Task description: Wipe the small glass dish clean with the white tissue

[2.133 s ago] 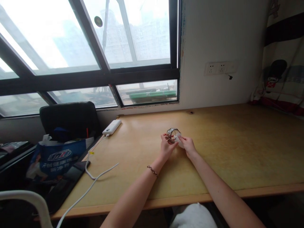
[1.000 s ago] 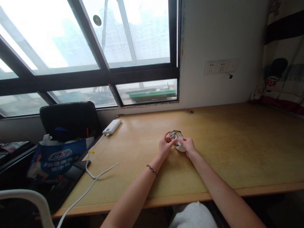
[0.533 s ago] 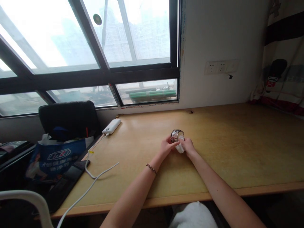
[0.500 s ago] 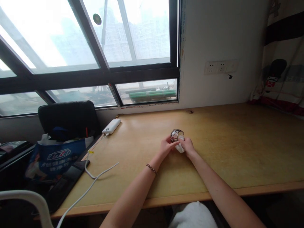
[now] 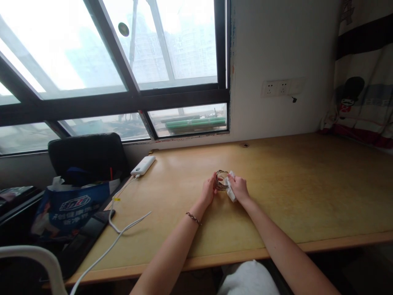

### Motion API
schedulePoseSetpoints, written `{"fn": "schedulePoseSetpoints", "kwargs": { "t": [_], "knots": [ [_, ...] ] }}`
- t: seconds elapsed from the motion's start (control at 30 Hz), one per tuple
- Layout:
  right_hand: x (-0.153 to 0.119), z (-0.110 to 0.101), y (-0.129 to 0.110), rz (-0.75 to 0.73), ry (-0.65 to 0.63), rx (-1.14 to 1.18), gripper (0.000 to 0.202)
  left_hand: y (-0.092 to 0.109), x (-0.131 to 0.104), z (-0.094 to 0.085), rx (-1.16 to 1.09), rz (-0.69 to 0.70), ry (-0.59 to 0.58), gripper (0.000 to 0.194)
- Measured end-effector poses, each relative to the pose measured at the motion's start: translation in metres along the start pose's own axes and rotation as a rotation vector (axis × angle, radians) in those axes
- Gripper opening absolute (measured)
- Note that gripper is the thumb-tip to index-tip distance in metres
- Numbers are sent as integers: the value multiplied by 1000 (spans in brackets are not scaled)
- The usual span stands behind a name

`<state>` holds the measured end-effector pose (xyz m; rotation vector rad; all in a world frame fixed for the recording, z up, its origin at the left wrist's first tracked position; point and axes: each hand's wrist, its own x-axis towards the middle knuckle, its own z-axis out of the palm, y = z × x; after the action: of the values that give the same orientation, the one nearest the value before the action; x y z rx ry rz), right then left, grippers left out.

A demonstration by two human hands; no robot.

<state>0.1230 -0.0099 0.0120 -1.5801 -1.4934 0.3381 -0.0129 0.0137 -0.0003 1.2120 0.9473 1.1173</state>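
Note:
My left hand (image 5: 209,190) grips a small round dark-rimmed thing (image 5: 220,188) by its left side, above the table. Its brownish rim circles a lighter middle that looks hollow or see-through; I cannot tell whether it is a glass dish or a wide ring. In my right hand (image 5: 240,188) is a crumpled white tissue (image 5: 231,194), pinched between thumb and fingers. The tissue lies against the right side of the round thing, and part of it hangs below the fingers.
The wooden table (image 5: 294,196) stretches to the wall. A white power bank (image 5: 143,165) with a white cable (image 5: 123,231) lies at its left edge. Beyond that edge are a blue bag (image 5: 72,209) and a black chair (image 5: 87,157). A window is behind.
The round thing has turned and shifted slightly left with my left hand, showing more of its ring shape. The tissue has come out of its middle to the right side with my right hand.

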Motion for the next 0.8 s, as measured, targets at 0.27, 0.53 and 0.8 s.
{"fn": "schedulePoseSetpoints", "kwargs": {
  "t": [0.27, 0.53, 0.8],
  "knots": [
    [3, 9, 9, 419, -146, 412, 39, 11, -9, 11, -63, 43, -215, 55],
    [1, 8, 1, 443, -223, 519, 24, 7, -9, 6, 70, 28, -111, 44],
    [-2, 2, -1, 65, 40, -116, 29, 9, -5, 3, -43, 17, -82, 51]
  ]
}}
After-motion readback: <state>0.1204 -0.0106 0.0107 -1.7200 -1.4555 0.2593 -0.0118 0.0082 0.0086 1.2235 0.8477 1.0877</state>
